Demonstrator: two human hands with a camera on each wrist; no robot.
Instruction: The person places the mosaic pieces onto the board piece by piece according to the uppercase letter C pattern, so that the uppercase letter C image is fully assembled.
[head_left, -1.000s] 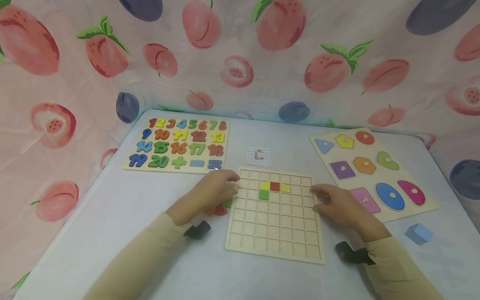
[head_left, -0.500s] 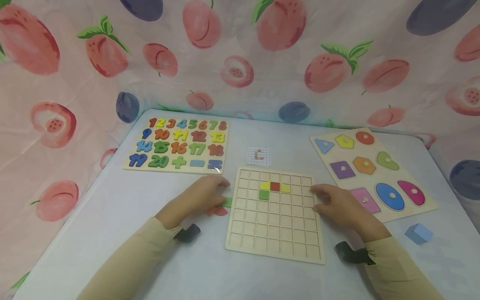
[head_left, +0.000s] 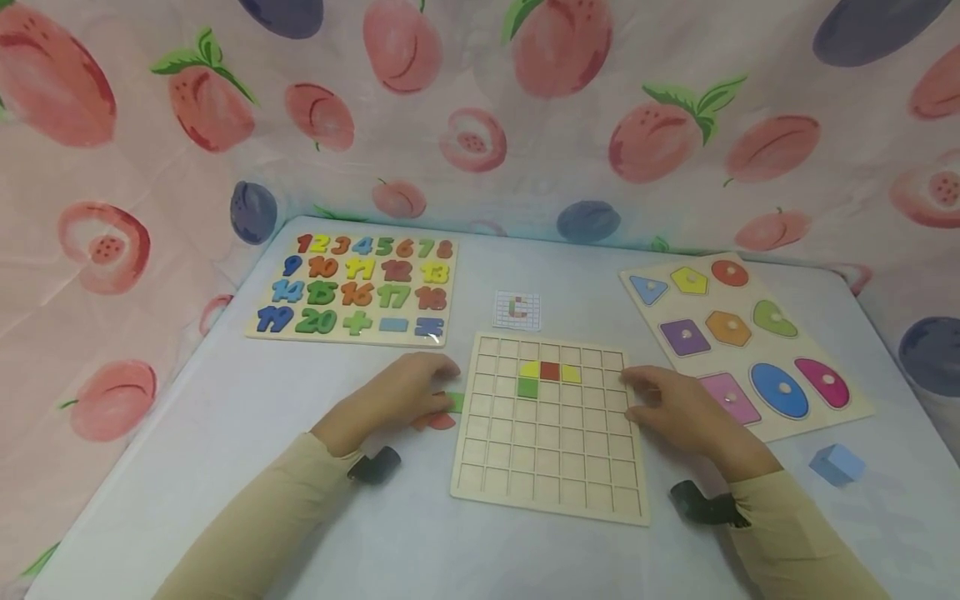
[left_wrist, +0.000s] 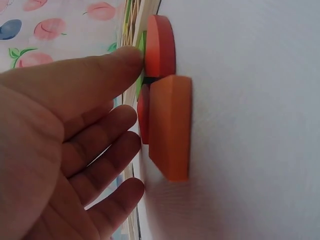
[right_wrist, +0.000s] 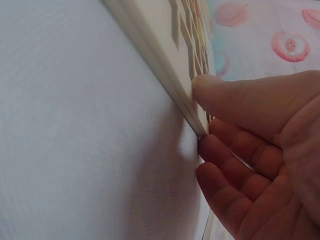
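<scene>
A square wooden grid board [head_left: 551, 454] lies in the middle of the table. Set in its upper cells are two yellow rounded pieces [head_left: 571, 374], a red square [head_left: 550, 372] and a green square [head_left: 528, 387]. Left of the board, my left hand [head_left: 397, 392] hovers with relaxed fingers over loose pieces. In the left wrist view its thumb overlaps a green piece [left_wrist: 140, 45], beside a red rounded piece [left_wrist: 161, 47] and an orange block [left_wrist: 172, 127]. My right hand [head_left: 678, 412] rests with thumb and fingertips at the board's right edge, thumb and forefinger apart.
Behind the board lies a small pattern card [head_left: 517, 309]. A number puzzle [head_left: 462, 258] stands back left, and a shape puzzle [head_left: 652, 321] lies on the right, close to my right hand. A blue cube [head_left: 837, 464] sits in front of it. A fruit-print cloth [head_left: 540, 167] hangs behind.
My left hand has moved left and slightly toward me, from the board's left edge to above the loose pieces, uncovering part of the green one. The right hand has stayed at the board's edge.
</scene>
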